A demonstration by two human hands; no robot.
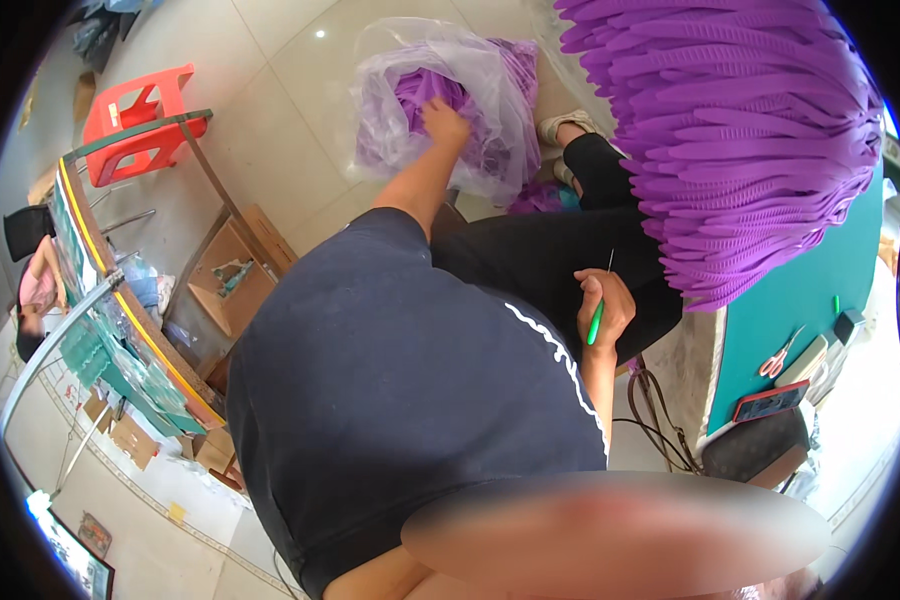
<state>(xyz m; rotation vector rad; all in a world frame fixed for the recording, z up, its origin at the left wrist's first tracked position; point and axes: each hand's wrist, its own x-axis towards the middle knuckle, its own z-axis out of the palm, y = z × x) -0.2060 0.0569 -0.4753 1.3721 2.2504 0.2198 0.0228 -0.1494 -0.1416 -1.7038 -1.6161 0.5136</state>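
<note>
My left hand (446, 122) reaches down into a clear plastic bag (385, 45) on the floor. Its fingers are curled in among loose purple rubber strips (430, 88), and the fingertips are partly hidden there. Over my lap, my right hand (610, 305) is closed around a slim green-handled needle tool (596, 324). The thin metal tip of that tool points up past my thumb. A thick stack of purple ribbed rubber strips (750, 130) hangs over the edge of the green-topped table (760, 300) to my right.
On that table lie scissors (780, 355) and a red-edged phone (770, 401). Below, a dark stool (755, 447) stands beside hanging cables (655, 405). A red plastic stool (140, 125) is at the far left, near another workbench (150, 340) where a person (38, 290) sits.
</note>
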